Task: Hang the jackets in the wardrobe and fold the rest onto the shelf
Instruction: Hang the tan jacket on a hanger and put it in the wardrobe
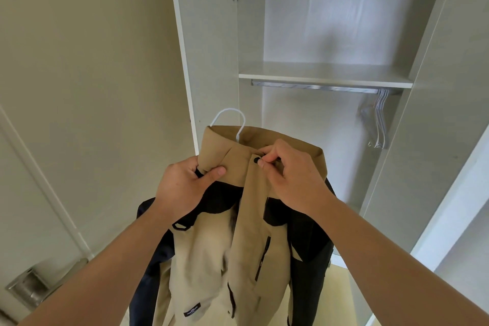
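Observation:
A tan and black jacket (211, 254) hangs on a white hanger (232, 119) in front of the open wardrobe, its hook sticking up above the collar. My left hand (185, 188) grips the left side of the collar. My right hand (288, 169) pinches the collar flap beside a black snap button (256, 160). Behind and above the jacket are the wardrobe's white shelf (325, 79) and, right under it, a metal rail (312, 86).
Several empty white hangers (379, 119) hang at the rail's right end. The left wardrobe door (206, 42) and right wardrobe door (423, 103) stand open. A plain wall (87, 66) is on the left, with a metal fitting (29, 286) low down.

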